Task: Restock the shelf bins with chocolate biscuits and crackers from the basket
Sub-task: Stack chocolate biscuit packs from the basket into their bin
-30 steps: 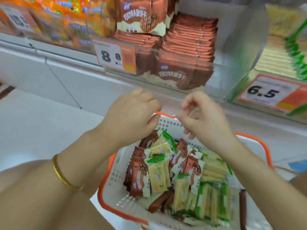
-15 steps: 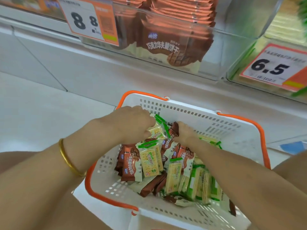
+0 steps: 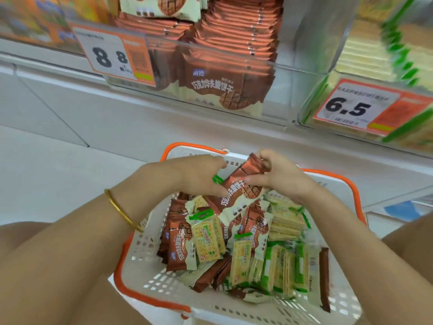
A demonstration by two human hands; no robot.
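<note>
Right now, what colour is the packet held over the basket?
Brown packet with a cream end and a printed waffle biscuit; clearest in the head view.

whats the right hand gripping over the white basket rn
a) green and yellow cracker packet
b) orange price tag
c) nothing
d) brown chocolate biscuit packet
d: the right hand has its fingers curled round the top end of a brown foil chocolate biscuit packet, which is raised above the other packets in the white plastic basket.
</note>
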